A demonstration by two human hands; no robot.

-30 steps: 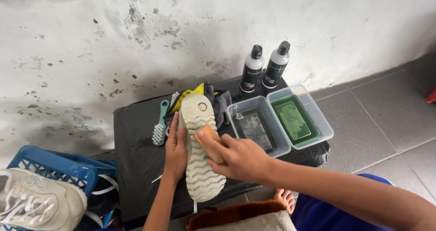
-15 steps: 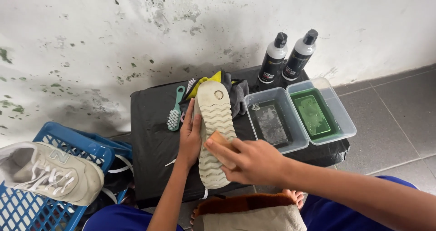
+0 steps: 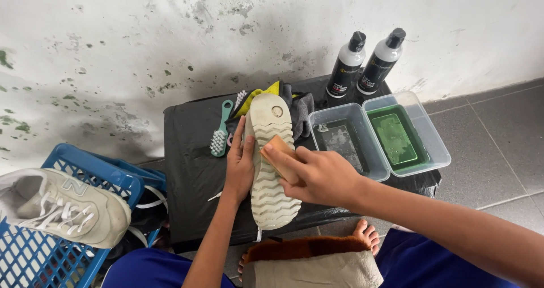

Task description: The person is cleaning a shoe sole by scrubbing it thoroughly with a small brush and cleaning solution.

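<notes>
While steadying: left hand (image 3: 240, 164) is gripping the upturned shoe (image 3: 272, 163) by its left side.
Right hand (image 3: 318, 176): is pressing a wooden brush (image 3: 281, 156) onto the sole.
Far right: two tubs (image 3: 378, 135) are sitting near two bottles (image 3: 365, 64).

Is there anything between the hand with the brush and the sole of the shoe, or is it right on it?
Nothing visible stands between them. The right hand presses the wooden brush directly onto the upturned sole of the shoe, while the left hand grips the shoe's edge beside it, clear of the brush.
</notes>
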